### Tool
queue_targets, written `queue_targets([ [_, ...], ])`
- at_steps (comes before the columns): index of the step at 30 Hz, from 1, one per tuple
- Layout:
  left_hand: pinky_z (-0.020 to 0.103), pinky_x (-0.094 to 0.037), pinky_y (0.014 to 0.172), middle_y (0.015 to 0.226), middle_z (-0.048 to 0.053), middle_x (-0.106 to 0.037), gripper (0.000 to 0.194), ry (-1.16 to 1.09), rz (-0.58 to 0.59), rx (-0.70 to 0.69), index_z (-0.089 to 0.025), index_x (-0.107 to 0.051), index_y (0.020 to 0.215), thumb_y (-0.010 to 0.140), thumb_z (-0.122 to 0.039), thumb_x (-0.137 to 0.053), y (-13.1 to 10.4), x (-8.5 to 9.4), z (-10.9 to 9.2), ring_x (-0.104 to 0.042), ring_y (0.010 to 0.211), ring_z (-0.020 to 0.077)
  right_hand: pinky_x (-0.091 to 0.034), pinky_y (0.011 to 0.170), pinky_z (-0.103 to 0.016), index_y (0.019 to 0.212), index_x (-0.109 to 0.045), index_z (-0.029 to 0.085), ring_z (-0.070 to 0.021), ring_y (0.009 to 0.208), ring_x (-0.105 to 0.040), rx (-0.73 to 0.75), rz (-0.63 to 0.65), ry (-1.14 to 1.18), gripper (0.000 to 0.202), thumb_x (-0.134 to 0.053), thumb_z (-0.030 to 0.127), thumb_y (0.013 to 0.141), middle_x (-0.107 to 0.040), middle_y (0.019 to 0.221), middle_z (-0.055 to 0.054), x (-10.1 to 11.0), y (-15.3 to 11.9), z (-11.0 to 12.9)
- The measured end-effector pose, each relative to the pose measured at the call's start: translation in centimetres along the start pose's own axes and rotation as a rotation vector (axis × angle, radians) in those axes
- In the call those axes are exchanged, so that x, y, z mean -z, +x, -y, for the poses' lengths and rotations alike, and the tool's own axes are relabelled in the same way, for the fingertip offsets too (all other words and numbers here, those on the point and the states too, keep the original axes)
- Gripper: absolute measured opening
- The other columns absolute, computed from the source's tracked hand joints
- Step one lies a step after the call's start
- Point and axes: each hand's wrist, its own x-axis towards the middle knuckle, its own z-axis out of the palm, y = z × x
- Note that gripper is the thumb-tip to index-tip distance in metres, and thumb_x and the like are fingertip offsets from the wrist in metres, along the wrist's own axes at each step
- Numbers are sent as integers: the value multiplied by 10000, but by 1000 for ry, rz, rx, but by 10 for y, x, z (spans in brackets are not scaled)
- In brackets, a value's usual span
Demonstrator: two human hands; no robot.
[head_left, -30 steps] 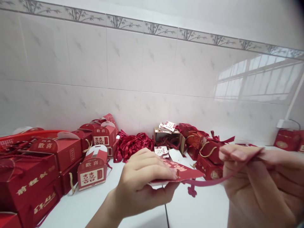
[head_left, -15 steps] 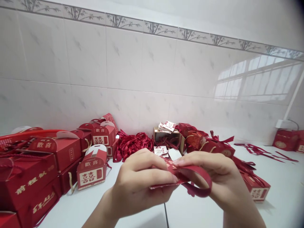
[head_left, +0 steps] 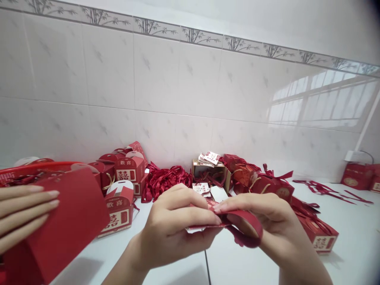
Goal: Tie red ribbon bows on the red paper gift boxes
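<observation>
My left hand (head_left: 181, 221) is closed around a small red patterned cardboard piece (head_left: 211, 203), fingers above and thumb below, so most of it is hidden. From the piece's right side a dark red ribbon (head_left: 257, 227) curls out in a loop. My right hand (head_left: 264, 221) pinches the ribbon against the cardboard edge, its fingertips close to those of my left hand. Both hands are raised over the white table, and whether the ribbon is tied cannot be seen.
At the left, another person's hand (head_left: 26, 215) presses on a red box (head_left: 74, 213). Behind stand red gift boxes (head_left: 129, 168) and a heap of red ribbons (head_left: 170, 180). A small open box (head_left: 194, 168) bears printed cards (head_left: 211, 157). More red boxes (head_left: 319, 229) lie right, near loose ribbons (head_left: 323, 188).
Another person's hand with a red box has come in at the left, covering part of the stacked boxes. My hands have barely shifted, and the ribbon loop sits slightly further left.
</observation>
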Motion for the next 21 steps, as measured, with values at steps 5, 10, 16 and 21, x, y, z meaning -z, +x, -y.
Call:
queue_targets([
  [5,216,-533,605,707,8,-683,200,11,-32,16,-182,-679,802,668,-41,-726,0,2,0,-642,630,109,-549,837,-356,1109,-666,262,-215,938,-663,162,74,-48,375,-584,68,799,-714,1021,-65,6,-1,1],
  [10,247,-544,631,810,41,-739,225,25,-17,-16,-178,-647,840,683,-32,-715,0,1,-1,-686,689,138,-522,892,-383,1121,-636,269,-233,1039,-619,191,115,-119,429,-575,25,773,-683,1066,-59,9,-4,1],
  [16,258,-517,605,721,14,-737,245,9,-59,7,-182,-594,835,690,-31,-720,0,-3,-4,-685,626,127,-539,812,-325,1057,-641,262,-192,932,-621,187,121,-89,411,-642,13,729,-628,1019,-49,4,1,3],
  [21,261,-512,611,714,8,-728,256,25,-38,-16,-179,-586,828,680,-17,-718,-1,-2,-5,-686,639,126,-535,679,-257,1048,-629,263,-161,841,-609,148,3,-92,443,-720,35,679,-610,947,-25,0,6,2],
])
